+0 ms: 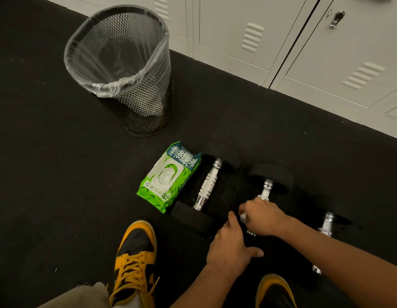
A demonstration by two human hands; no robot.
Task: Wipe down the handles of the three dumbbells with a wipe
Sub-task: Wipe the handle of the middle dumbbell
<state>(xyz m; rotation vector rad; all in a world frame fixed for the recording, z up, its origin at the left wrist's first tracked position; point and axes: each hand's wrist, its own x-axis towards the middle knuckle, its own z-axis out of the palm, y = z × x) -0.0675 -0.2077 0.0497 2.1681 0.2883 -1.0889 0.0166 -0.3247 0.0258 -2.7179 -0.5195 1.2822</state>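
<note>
Right now your left hand [232,245] rests with its fingers spread on the near black head of the middle dumbbell [266,190], while just beyond it your right hand [263,216] grips that dumbbell's chrome handle with a white wipe [243,217] showing under the fingers. Your yellow-and-black shoes [135,258] sit nearest, one to the left of your left hand. To the right of your right hand, partly behind your forearm, lies the third dumbbell [326,225]. Left of the hands lies the first dumbbell [207,185], touching a closed green wipes pack [168,176]. Further off to the left stands a black mesh bin [126,70] lined with a clear bag; nothing in it is discernible. Farthest are white lockers [315,45].
</note>
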